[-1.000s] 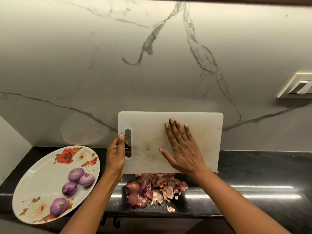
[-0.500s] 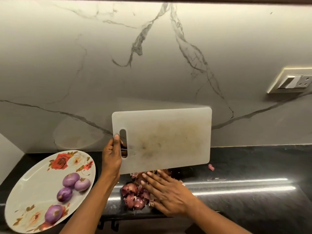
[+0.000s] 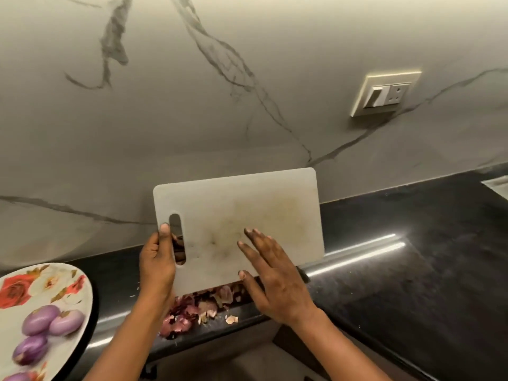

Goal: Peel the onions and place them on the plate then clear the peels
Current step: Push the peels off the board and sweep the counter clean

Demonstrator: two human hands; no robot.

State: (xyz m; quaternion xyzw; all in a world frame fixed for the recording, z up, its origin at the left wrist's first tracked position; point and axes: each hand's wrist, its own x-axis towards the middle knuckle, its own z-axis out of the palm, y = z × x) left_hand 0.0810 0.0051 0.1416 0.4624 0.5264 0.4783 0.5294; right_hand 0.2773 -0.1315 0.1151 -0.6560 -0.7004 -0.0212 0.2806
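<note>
Peels (image 3: 200,309) lie in one loose heap at the counter's (image 3: 412,257) front edge, at six o'clock from the raised cutting board (image 3: 247,210), with a few crumbs strayed toward five o'clock. Half a second back the right hand (image 3: 275,279) was down on that heap. Now it is up again, fingers straight and slightly spread, lying against the board's lower face, thumb at the bottom edge. It grips nothing. The left hand (image 3: 156,259) grips the board at its nine o'clock end, thumb on the front beside the handle slot and fingers curled behind. It holds the board upright and tilted, its three o'clock end higher.

Peeled onions (image 3: 41,323) rest on the flowered plate (image 3: 13,320) at eight o'clock, well apart from the heap. So peeling and plating look done, and the board's face shows only stains. My reading is that the hand is brushing off the last scraps. The clearing itself is not yet done, since the heap is on the counter.
</note>
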